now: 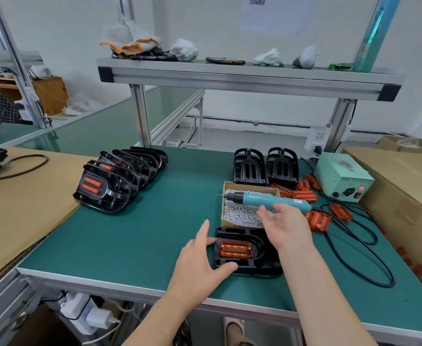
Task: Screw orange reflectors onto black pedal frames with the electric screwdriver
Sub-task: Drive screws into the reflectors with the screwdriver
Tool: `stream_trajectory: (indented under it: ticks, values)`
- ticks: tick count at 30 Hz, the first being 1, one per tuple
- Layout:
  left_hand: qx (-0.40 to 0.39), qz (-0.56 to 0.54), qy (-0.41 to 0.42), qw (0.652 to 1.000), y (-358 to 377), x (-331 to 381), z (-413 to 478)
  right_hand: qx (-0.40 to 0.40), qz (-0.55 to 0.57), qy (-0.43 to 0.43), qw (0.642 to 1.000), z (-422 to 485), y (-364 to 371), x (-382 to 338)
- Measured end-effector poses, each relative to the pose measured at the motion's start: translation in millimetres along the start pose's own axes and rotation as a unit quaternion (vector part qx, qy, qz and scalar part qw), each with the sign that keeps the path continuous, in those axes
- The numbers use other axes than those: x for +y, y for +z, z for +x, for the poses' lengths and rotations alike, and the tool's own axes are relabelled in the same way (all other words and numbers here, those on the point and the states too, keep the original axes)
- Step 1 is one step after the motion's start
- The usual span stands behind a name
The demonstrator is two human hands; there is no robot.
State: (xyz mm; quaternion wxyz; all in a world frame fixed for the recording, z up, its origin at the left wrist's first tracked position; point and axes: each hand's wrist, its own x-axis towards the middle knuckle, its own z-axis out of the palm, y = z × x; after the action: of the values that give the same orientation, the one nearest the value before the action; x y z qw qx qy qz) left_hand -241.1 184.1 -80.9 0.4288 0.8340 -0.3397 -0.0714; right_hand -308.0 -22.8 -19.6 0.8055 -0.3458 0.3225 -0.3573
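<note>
Done: a stack of finished frames with orange reflectors fitted stands in a row at the far left of the desk.
In hand: one frame lies flat at the near edge with a reflector seated in its middle. I cannot tell whether screws are in it yet. My guess is they are not, since the tool is not in hand.
Left to do: two bare frames stand at the back, and loose reflectors lie scattered just right of them and by the cable, so several more rounds remain.
Left hand: open and gripping nothing. The fingers are straight along the frame's left edge and the thumb rests on its near edge, steadying it.
Right hand: open and empty. Its fingers are spread above the screw box, just below the screwdriver and seemingly reaching for it.
Screwdriver: teal body, lying across the top of the screw box with its bit pointing left. Its cable trails off to the right.
Look of the frame: black moulded plastic, rounded at the right end. The reflector is a ribbed, glossy orange block sitting square in its recess.
</note>
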Motion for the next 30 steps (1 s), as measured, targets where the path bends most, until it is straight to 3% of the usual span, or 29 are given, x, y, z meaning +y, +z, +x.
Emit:
stream_trajectory:
  ticks: [4, 6, 10, 13, 20, 24, 30]
  values:
    - [-0.001, -0.001, -0.002, 1.000, -1.4, 2.0, -0.5, -0.027, 0.012, -0.036, 0.999, -13.6, -18.3, -3.3]
    - [-0.002, 0.000, -0.004, 1.000, -2.0, 3.1, -1.0, -0.018, -0.093, -0.096, 0.991, -18.2, -28.9, -0.1]
    - [-0.003, 0.001, -0.003, 1.000, -3.2, 4.1, -1.5, -0.009, -0.373, -0.282, 0.884, -20.9, -64.8, 7.7]
    - [-0.004, -0.001, -0.003, 1.000, -3.2, 4.5, -2.1, -0.014, -0.470, -0.305, 0.828, -16.9, -87.5, 8.0]
    - [-0.001, -0.041, -0.008, 0.999, -3.2, 1.6, -1.5, -0.124, -0.480, -0.242, 0.834, -15.1, -92.6, 8.5]
    - [0.032, -0.094, -0.025, 0.995, -3.2, -0.4, -0.6, -0.167, -0.502, -0.238, 0.815, -20.2, -89.6, 6.2]
    - [0.108, -0.188, -0.089, 0.972, -8.6, 4.6, 1.5, -0.165, -0.489, -0.255, 0.818, -26.2, -82.6, 11.2]
